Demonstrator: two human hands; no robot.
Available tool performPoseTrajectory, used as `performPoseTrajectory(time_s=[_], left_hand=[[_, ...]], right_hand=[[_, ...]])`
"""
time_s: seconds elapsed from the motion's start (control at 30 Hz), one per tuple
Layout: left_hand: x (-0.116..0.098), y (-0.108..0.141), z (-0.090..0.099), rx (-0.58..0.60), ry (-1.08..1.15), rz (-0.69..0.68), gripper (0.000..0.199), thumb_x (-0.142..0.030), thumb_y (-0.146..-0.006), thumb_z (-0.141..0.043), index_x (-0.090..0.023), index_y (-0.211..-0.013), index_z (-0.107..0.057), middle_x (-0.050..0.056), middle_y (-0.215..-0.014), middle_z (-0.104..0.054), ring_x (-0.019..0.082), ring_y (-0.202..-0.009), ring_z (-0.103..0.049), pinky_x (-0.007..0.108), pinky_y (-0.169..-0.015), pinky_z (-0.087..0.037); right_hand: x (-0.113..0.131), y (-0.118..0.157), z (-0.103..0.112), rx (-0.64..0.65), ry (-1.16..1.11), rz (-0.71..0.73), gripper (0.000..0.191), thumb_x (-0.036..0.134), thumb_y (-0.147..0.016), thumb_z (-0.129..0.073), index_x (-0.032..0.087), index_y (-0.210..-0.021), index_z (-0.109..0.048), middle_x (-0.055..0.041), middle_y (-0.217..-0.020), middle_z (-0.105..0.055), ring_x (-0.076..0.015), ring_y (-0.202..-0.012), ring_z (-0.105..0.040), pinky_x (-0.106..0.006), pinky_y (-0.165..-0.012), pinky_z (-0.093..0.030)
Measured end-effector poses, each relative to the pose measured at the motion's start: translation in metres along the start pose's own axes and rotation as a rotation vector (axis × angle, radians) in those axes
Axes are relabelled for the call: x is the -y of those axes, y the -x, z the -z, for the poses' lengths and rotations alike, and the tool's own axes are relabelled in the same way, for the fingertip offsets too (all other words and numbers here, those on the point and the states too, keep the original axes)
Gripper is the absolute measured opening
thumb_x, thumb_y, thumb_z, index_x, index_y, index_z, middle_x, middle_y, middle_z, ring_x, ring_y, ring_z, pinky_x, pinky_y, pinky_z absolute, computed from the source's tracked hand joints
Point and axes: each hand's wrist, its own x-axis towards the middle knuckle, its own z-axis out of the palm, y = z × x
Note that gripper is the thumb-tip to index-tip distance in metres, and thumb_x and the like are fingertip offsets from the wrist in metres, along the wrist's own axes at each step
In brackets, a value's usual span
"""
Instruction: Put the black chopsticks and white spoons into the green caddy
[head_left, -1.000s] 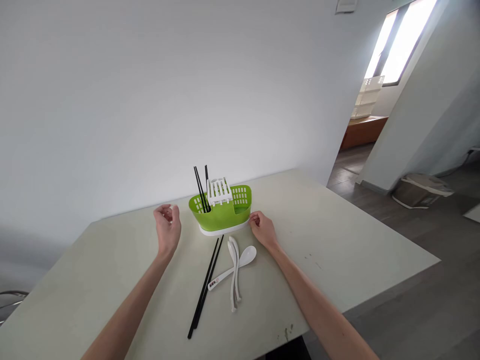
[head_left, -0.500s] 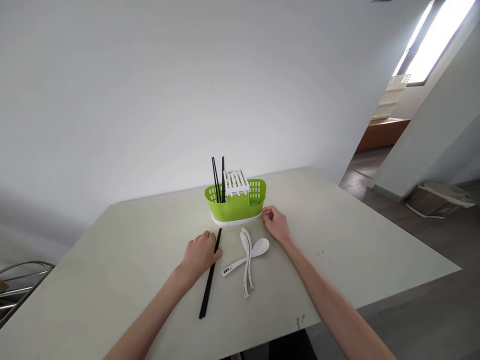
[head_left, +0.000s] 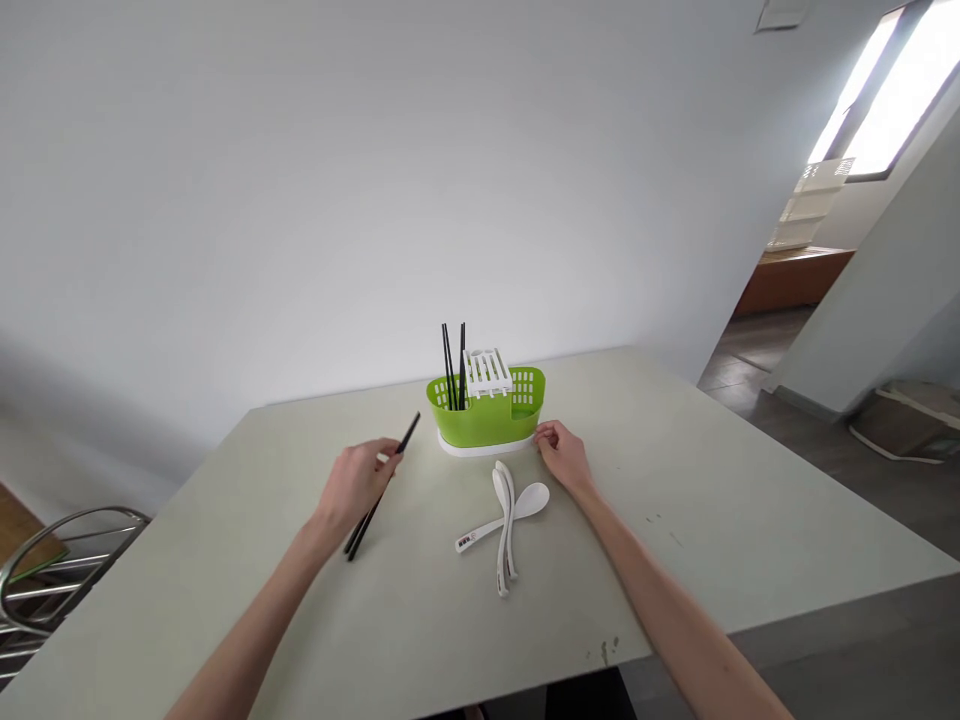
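The person's left hand (head_left: 358,478) has thumb and fingers clamped on black chopsticks (head_left: 409,430), slanting left of the green holder (head_left: 484,428); their lower ends spread slightly, so a loose pinch might let one slip. Upright chopsticks (head_left: 461,375) in the holder's left end could be jostled by a careless bump. Crossed white spoons (head_left: 504,530) lie in front, liable to scatter under a low sweep. The right hand's (head_left: 564,455) curled fingers meet the white base's (head_left: 480,450) right end; whether they grip it cannot be told, and an uneven push could shift the holder

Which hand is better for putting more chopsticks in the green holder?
Probably the left hand: it holds two black chopsticks, while the right hand is at the white base of the green holder.
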Motion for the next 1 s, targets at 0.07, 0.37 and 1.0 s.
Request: performPoseTrajectory(time_s=[0.07, 0.37, 1.0], left_hand=[[-0.007, -0.01, 0.021, -0.161, 0.227, 0.061, 0.028, -0.045, -0.091, -0.065, -0.024, -0.106, -0.076, 0.004, -0.092, -0.081, 0.026, -0.084, -0.079, 0.032, -0.074, -0.057], [-0.057, -0.093, 0.075, -0.713, 0.959, -0.077, 0.039, -0.039, -0.079, -0.086, -0.014, -0.105, -0.073, 0.01, -0.109, -0.074, 0.022, -0.084, -0.08, 0.04, -0.092, -0.067], [-0.038, -0.161, -0.034, -0.486, 0.629, 0.167, 0.037, -0.039, -0.072, -0.086, -0.016, -0.101, -0.08, 0.011, -0.096, -0.082, 0.027, -0.093, -0.079, 0.041, -0.093, -0.063]], right_hand=[[0.0, 0.0, 0.0, -0.002, 0.001, -0.003, 0.021, 0.03, -0.083, -0.05, 0.026, -0.097, -0.065, -0.0013, -0.087, -0.076, -0.0207, -0.078, -0.07, -0.035, -0.081, -0.054], [0.005, 0.001, 0.0, -0.001, -0.004, -0.015, 0.021, 0.029, -0.085, -0.049, 0.026, -0.097, -0.065, -0.0007, -0.088, -0.076, -0.0196, -0.079, -0.07, -0.033, -0.08, -0.053], [0.011, -0.005, 0.001, 0.008, 0.023, -0.045, 0.016, 0.023, -0.088, -0.05, 0.027, -0.094, -0.065, 0.0008, -0.09, -0.076, -0.0187, -0.082, -0.07, -0.03, -0.079, -0.051]])
